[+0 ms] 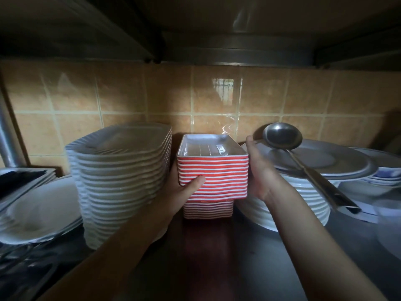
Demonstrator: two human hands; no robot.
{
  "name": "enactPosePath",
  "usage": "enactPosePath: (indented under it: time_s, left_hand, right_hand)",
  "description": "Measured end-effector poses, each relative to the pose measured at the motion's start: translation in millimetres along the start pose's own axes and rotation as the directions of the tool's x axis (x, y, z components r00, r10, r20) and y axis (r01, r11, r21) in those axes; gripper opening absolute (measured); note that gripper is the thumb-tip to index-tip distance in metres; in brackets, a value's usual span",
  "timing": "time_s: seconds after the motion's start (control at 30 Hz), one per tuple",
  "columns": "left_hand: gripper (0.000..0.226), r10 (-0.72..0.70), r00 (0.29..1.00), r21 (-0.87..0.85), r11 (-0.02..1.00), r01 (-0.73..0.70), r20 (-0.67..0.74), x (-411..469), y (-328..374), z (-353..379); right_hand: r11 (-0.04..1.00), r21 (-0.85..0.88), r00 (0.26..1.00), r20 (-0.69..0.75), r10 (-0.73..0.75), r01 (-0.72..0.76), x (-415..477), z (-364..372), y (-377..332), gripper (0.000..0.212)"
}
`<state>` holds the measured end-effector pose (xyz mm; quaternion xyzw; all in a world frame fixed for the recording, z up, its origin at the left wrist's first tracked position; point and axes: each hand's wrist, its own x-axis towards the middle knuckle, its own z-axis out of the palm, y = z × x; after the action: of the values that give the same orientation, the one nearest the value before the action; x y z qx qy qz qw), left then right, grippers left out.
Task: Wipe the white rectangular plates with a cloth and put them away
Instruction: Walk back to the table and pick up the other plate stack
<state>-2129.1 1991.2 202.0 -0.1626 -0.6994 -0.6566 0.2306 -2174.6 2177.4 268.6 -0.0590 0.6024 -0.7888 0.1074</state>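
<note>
Two hands: both were on the upper batch [213,170] of red-edged rectangular plates; there was only the head view.
Left hand [184,189]: clamped on the batch's left side, thumb curled across its front face.
Right hand [259,170]: pressed flat along the batch's right side, fingers apparently straight.
Lower stack [208,210]: the same plates, directly under the batch, though actual contact could not be told.
Offset: the batch stuck out further on the right.
Long axis: it ran away from the person, toward the tiled wall [130,101].
Neighbours: a tall white stack [121,181] stood just left of the batch, and round plates [303,192] under a ladle [282,136] just right.
Coming move: probably a leftward nudge to square the batch, with the right hand placed to push.
</note>
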Motion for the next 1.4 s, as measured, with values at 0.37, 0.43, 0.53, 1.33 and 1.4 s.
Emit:
enactPosePath:
  time_s: [0.37,0.43,0.53,1.33,1.4]
  left_hand:
    - [0.063,-0.011,1.0,0.016,1.0,0.01,0.003,-11,-10,2]
    - [0.056,-0.021,0.999,0.025,1.0,0.02,0.038,-12,-12,0]
    - [0.054,-0.039,0.998,0.017,0.999,0.038,0.04,-12,-16,-1]
    - [0.033,-0.186,0.925,-0.006,0.981,0.195,-0.33,15,-47,21]
    - [0.035,-0.176,0.921,0.028,0.98,0.198,-0.347,17,-48,22]
  right_hand:
    - [0.916,-0.081,0.88,0.324,-0.348,0.392,-5,-30,72,0.072]
    - [0.908,-0.114,0.874,0.341,-0.346,0.404,-2,-33,73,0.073]
    - [0.902,-0.134,0.878,0.325,-0.351,0.41,2,-34,75,0.071]
    - [0.8,-0.431,0.87,-0.065,-0.489,0.417,34,-15,91,0.047]
    - [0.756,-0.505,0.848,-0.084,-0.523,0.416,36,-14,92,0.046]
